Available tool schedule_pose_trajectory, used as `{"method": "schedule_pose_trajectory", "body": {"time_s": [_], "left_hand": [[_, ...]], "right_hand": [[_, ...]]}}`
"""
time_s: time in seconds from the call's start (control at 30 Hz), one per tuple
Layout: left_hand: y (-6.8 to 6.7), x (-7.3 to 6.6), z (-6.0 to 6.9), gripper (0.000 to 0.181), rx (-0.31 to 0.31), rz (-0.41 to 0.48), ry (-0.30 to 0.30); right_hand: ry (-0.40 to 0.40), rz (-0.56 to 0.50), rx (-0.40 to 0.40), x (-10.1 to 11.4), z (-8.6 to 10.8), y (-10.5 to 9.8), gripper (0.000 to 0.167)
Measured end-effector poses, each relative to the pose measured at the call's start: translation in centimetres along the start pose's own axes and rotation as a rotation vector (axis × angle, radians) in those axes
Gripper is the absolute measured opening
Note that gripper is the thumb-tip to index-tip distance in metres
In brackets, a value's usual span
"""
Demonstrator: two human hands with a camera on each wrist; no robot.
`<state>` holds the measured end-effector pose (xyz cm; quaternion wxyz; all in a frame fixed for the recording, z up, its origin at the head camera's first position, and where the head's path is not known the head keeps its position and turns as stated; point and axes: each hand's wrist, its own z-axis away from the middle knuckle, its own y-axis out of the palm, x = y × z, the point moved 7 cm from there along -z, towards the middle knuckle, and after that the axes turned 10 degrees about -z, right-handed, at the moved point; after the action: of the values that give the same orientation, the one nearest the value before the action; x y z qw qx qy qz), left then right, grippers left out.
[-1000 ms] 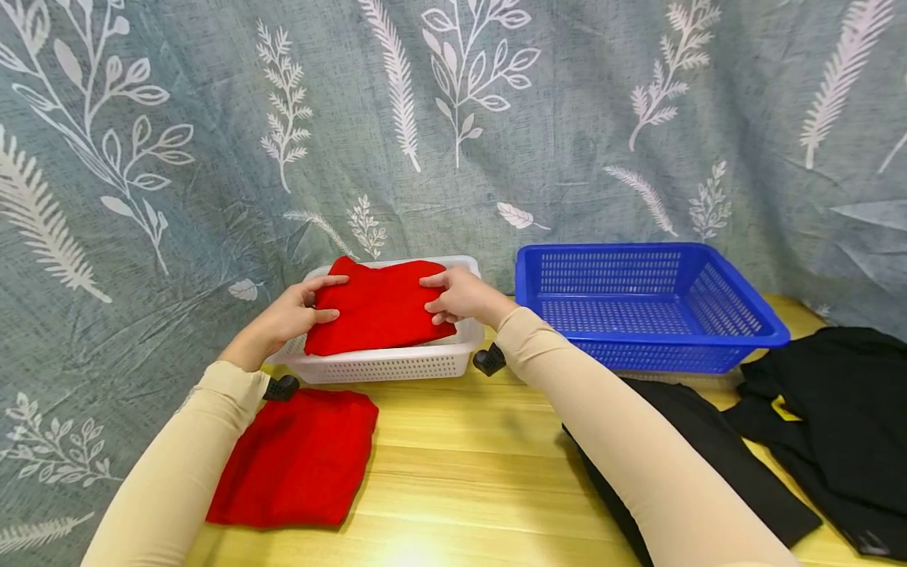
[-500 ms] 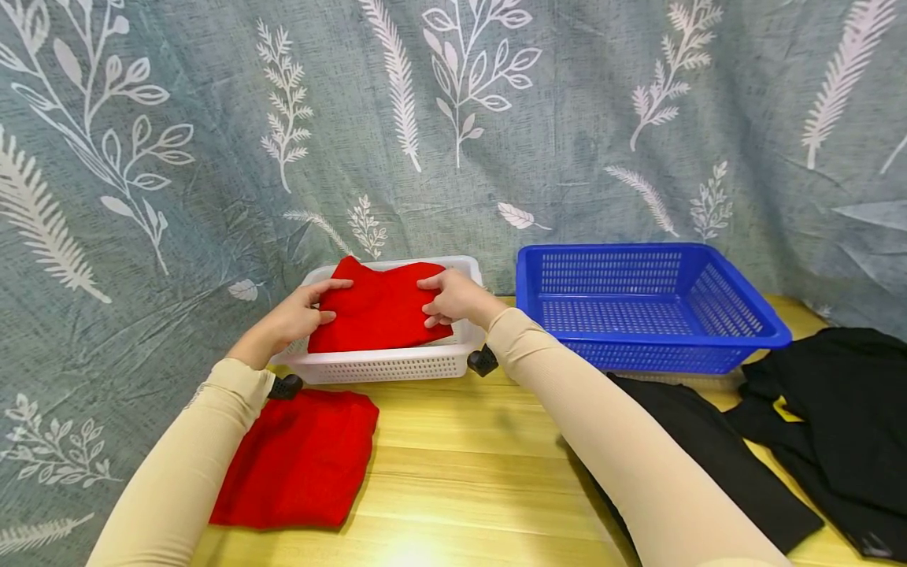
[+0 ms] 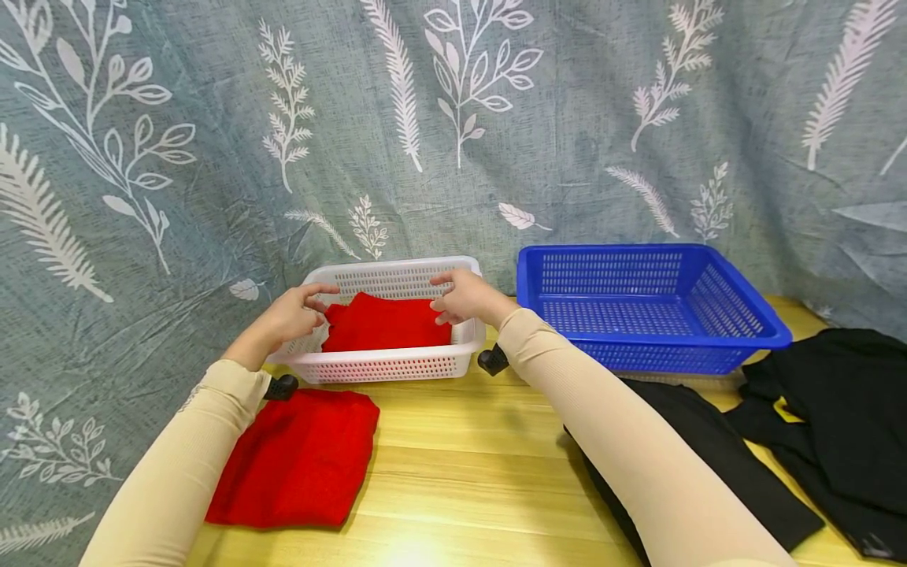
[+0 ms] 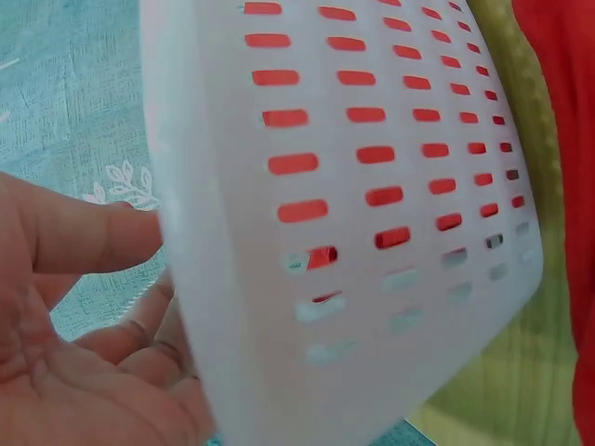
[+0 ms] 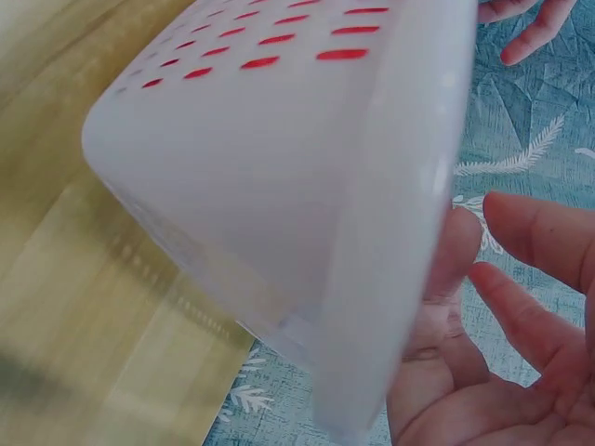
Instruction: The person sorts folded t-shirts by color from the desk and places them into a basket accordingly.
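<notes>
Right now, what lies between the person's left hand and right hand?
The head view shows a red cloth inside the white basket, between the left hand and right hand, with the basket's far wall behind it.

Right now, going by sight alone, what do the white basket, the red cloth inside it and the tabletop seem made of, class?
White basket: likely moulded plastic, smooth with a soft sheen, given its regular slots and rounded rim.
Red cloth: apparently matt fabric, from its soft, uneven edge; fibre unclear.
Tabletop: wood or wood-look laminate, glossy, given its grain lines and glare.
</notes>
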<state>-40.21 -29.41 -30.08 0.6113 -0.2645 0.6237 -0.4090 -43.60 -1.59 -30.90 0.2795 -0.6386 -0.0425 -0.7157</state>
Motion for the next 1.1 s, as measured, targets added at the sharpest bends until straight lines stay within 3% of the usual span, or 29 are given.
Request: {"method": "schedule_pose_trajectory", "body": {"time_s": [0.43,1.1], "left_hand": [[0.0,-0.8,1.1,0.065,0.007,-0.006,0.040],[0.0,-1.4,4.3,0.062,0.016,0.030,0.093]], "right_hand": [[-0.045,-0.003,0.026,0.3,0.7,0.2,0.056],[-0.110,0.042,0.097,0.9,3.0,1.3,0.052]]}}
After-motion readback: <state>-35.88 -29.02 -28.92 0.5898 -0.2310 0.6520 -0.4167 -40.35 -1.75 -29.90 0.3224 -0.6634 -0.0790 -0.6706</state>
